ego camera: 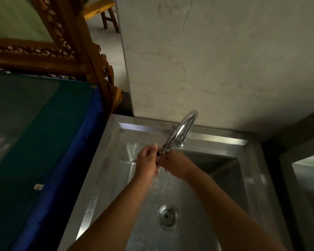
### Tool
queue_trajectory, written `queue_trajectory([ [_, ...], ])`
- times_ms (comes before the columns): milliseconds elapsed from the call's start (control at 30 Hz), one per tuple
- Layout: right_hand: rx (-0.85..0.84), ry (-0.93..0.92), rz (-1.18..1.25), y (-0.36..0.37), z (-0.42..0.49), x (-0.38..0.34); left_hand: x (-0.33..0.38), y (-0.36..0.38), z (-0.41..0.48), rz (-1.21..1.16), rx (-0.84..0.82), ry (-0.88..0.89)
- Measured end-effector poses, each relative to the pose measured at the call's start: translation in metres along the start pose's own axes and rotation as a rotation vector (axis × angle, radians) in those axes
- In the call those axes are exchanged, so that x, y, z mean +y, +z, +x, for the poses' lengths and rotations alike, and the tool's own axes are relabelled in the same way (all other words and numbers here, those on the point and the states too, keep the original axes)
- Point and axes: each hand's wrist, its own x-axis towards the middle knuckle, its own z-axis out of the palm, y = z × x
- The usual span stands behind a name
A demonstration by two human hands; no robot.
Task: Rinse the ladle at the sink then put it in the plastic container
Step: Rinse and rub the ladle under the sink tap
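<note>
Hands are brought together under the tap [184, 126] spout, over the back of the steel sink [250, 160]. Both forearms are stretched forward from the bottom edge and converge above the drain [168, 216]. The left hand [146, 164] is curled, knuckles up, fingers closed on a small dark piece seen between the two hands; this is taken to be the ladle [159, 153], though most of it is hidden. The right hand [175, 166] is turned palm down and pressed against the left; whether its fingers are closed on anything cannot be told. Water is seen falling below the hands. A blue-edged surface [76, 151] lies left of the sink
</note>
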Motion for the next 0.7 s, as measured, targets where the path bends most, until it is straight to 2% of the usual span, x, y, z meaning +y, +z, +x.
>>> queue_trajectory([
  [67, 0.049, -0.128, -0.219, 0.01, 0.007, -0.004, 0.003, -0.001, 0.002, 0.079, 0.089, 0.064],
  [167, 0.103, -0.1, -0.279, 0.015, 0.007, -0.006, 0.005, -0.01, 0.008, 0.152, 0.11, 0.088],
  [267, 0.072, -0.204, -0.316, 0.015, -0.003, 0.002, 0.009, -0.016, 0.014, 0.144, 0.081, 0.089],
  [467, -0.026, 0.012, -0.244, -0.006, -0.04, 0.048, 0.018, -0.024, 0.023, 0.145, 0.039, 0.125],
  [700, -0.063, 0.113, -0.163, -0.023, -0.063, 0.069, 0.003, -0.015, 0.018, 0.106, 0.065, 0.071],
])
